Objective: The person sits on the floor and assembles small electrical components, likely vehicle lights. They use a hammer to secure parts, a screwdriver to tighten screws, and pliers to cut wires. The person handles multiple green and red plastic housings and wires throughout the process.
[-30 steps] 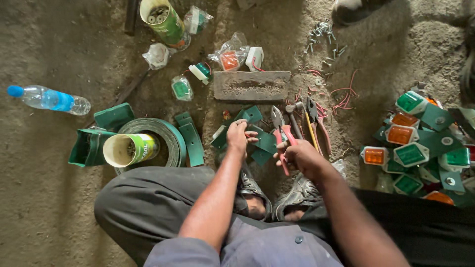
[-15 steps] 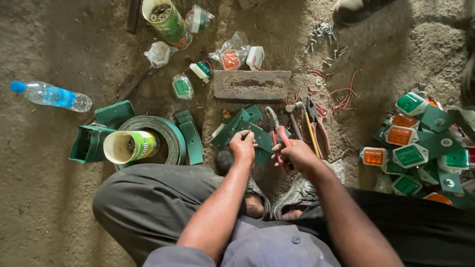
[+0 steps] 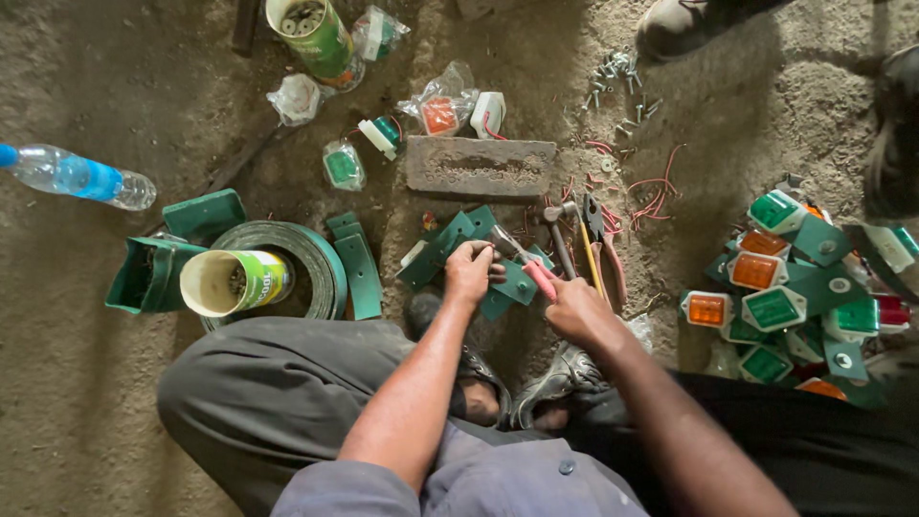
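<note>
The left hand [image 3: 469, 271], arm reaching toward twelve o'clock, has its grip clenched on a flat green metal bracket [image 3: 512, 283] lying on the gritty floor [image 3: 77, 402]. At three o'clock of it, the right hand [image 3: 572, 308] grasps red-handled pliers [image 3: 525, 264], apparently nipping something small, hidden by fingers.

Matt green metal bracket [image 3: 517, 283], rough brick [image 3: 479, 166]

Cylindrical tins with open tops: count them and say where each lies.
2. One green cylindrical tin lies at the top edge; one yellow-labelled cylindrical tin lies inside the green strap coil. Others may be hidden.
</note>
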